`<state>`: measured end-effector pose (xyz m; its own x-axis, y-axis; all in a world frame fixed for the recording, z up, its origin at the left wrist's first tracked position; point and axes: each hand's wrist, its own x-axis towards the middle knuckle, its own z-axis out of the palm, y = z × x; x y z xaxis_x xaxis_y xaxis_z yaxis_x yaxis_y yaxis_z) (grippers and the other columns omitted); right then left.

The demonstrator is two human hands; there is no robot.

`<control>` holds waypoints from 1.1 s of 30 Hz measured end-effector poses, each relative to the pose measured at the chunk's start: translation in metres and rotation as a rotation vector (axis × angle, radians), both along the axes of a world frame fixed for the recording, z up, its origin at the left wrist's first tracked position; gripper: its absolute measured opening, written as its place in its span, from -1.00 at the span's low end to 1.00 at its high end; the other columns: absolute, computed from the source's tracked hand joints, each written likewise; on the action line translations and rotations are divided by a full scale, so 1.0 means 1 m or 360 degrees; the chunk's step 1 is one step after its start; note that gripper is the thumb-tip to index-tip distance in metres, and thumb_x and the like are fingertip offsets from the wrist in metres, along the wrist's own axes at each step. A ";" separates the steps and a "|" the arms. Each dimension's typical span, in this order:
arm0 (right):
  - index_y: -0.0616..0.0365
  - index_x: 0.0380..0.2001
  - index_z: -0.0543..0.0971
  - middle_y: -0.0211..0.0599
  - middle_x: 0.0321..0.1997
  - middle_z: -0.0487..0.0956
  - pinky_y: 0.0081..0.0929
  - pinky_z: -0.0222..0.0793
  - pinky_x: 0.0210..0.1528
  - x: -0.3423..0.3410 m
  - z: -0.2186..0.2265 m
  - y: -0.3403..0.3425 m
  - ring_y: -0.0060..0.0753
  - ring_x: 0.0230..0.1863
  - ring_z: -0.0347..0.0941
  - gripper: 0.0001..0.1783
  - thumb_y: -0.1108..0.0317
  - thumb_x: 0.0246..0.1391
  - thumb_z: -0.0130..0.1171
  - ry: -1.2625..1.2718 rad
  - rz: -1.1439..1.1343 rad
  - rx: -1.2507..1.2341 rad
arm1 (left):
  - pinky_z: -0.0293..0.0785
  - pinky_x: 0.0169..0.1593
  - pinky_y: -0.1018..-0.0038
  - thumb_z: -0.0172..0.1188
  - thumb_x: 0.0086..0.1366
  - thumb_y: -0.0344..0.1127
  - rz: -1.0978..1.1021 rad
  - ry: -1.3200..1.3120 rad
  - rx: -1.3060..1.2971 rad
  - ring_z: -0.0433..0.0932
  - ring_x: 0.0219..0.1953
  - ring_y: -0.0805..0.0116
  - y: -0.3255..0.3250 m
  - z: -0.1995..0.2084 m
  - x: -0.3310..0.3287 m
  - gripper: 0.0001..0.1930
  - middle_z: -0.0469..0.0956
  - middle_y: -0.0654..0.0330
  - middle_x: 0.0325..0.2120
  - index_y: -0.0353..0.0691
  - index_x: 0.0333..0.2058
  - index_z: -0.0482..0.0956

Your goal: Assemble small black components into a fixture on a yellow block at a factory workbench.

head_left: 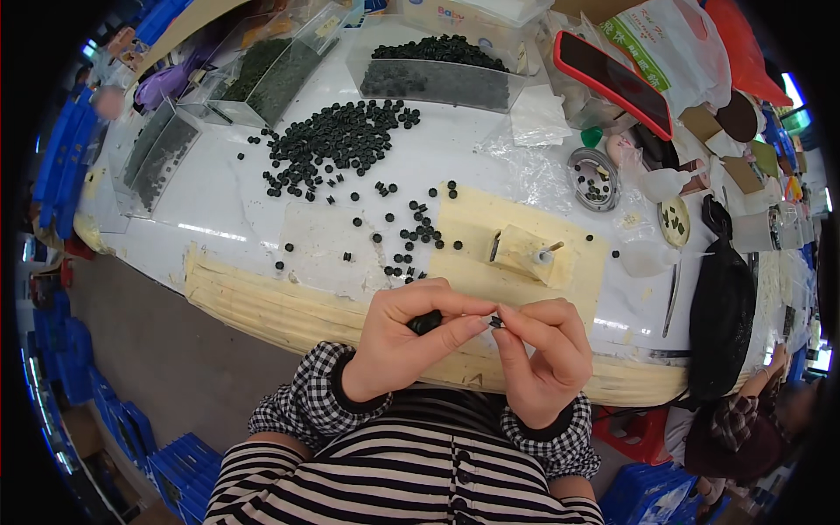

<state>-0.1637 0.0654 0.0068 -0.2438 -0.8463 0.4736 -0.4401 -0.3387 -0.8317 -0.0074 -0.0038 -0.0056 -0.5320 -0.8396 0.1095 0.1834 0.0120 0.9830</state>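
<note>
My left hand (407,332) and my right hand (547,350) meet just above the table's front edge. A small black grooved part (496,322) sits between their fingertips, pinched by my right thumb and forefinger. My left thumb and forefinger close towards it from the other side; whether they hold something thin cannot be made out. A black rounded object (424,323) is tucked inside my left hand, partly hidden by its fingers. Loose black grooved parts (420,234) lie just beyond my hands, and a bigger heap (332,144) of them spreads farther back.
Clear bins (435,86) of black parts stand at the back. A small block with an upright pin (532,254) is right of centre. A red-cased phone (612,83), a tape roll (594,179), tweezers (672,300) and a black bag (722,306) are on the right.
</note>
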 end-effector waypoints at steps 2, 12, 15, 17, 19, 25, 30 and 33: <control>0.17 -0.23 0.65 -0.30 -0.36 0.51 -0.64 0.33 -0.40 0.001 0.000 0.000 -0.49 -0.42 0.41 -0.63 0.67 -0.20 0.33 0.0009 0.0003 -0.0011 | 0.22 -0.42 0.66 0.26 0.17 -0.49 -0.0042 0.0022 0.0107 0.32 -0.50 0.64 0.000 0.001 0.000 -0.83 0.43 0.34 -0.60 -0.28 -0.23 0.66; 0.15 -0.21 0.66 -0.29 -0.36 0.50 -0.66 0.37 -0.41 0.001 0.001 -0.001 -0.49 -0.41 0.43 -0.62 0.67 -0.19 0.33 0.0070 -0.0009 -0.0013 | 0.22 -0.45 0.67 0.29 0.10 -0.55 0.0052 0.0031 -0.0091 0.32 -0.54 0.64 0.000 0.001 0.001 -0.84 0.42 0.33 -0.61 -0.29 -0.29 0.66; 0.15 -0.21 0.66 -0.28 -0.36 0.50 -0.66 0.38 -0.41 0.002 0.001 -0.001 -0.49 -0.40 0.43 -0.62 0.67 -0.19 0.32 0.0070 -0.0012 -0.0007 | 0.22 -0.46 0.67 0.30 0.09 -0.57 0.0082 0.0032 -0.0142 0.33 -0.54 0.64 0.001 0.000 0.001 -0.84 0.42 0.33 -0.61 -0.29 -0.30 0.65; 0.15 -0.21 0.66 -0.28 -0.36 0.50 -0.66 0.38 -0.42 0.002 0.002 0.000 -0.49 -0.41 0.43 -0.62 0.67 -0.19 0.32 0.0074 -0.0015 -0.0005 | 0.23 -0.46 0.67 0.30 0.08 -0.57 0.0095 0.0030 -0.0165 0.34 -0.54 0.63 0.001 0.000 0.001 -0.83 0.42 0.32 -0.60 -0.28 -0.30 0.66; 0.15 -0.20 0.66 -0.29 -0.36 0.50 -0.66 0.38 -0.42 0.001 0.002 -0.001 -0.49 -0.41 0.43 -0.62 0.67 -0.19 0.32 0.0091 -0.0011 -0.0010 | 0.22 -0.47 0.67 0.32 0.07 -0.57 0.0134 0.0023 -0.0215 0.33 -0.56 0.63 0.002 0.000 0.001 -0.81 0.42 0.33 -0.61 -0.28 -0.29 0.66; 0.15 -0.19 0.66 -0.29 -0.36 0.50 -0.65 0.37 -0.42 0.002 0.002 -0.001 -0.46 -0.40 0.44 -0.60 0.69 -0.19 0.30 0.0114 0.0008 -0.0005 | 0.21 -0.53 0.66 0.37 -0.02 -0.57 0.0223 -0.0118 -0.0578 0.35 -0.60 0.58 0.002 0.007 0.001 -0.77 0.46 0.29 -0.62 -0.28 -0.31 0.65; 0.17 -0.18 0.65 -0.29 -0.38 0.51 -0.63 0.37 -0.42 0.003 0.001 -0.003 -0.45 -0.42 0.44 -0.60 0.69 -0.19 0.29 0.0123 0.0016 -0.0032 | 0.20 -0.56 0.65 0.40 -0.05 -0.57 0.0284 -0.0163 -0.0715 0.35 -0.62 0.57 0.003 0.007 0.002 -0.75 0.46 0.29 -0.63 -0.26 -0.32 0.65; 0.19 -0.19 0.65 -0.29 -0.39 0.52 -0.62 0.36 -0.42 0.004 0.001 -0.003 -0.44 -0.43 0.44 -0.60 0.69 -0.20 0.28 0.0149 0.0008 -0.0052 | 0.22 -0.56 0.65 0.39 -0.04 -0.57 0.0296 -0.0185 -0.0715 0.36 -0.62 0.56 0.003 0.011 0.002 -0.75 0.47 0.28 -0.62 -0.26 -0.31 0.65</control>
<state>-0.1596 0.0621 0.0078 -0.1930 -0.8311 0.5216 -0.5136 -0.3673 -0.7754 -0.0058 -0.0003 0.0053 -0.4081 -0.8049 0.4308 0.0274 0.4608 0.8871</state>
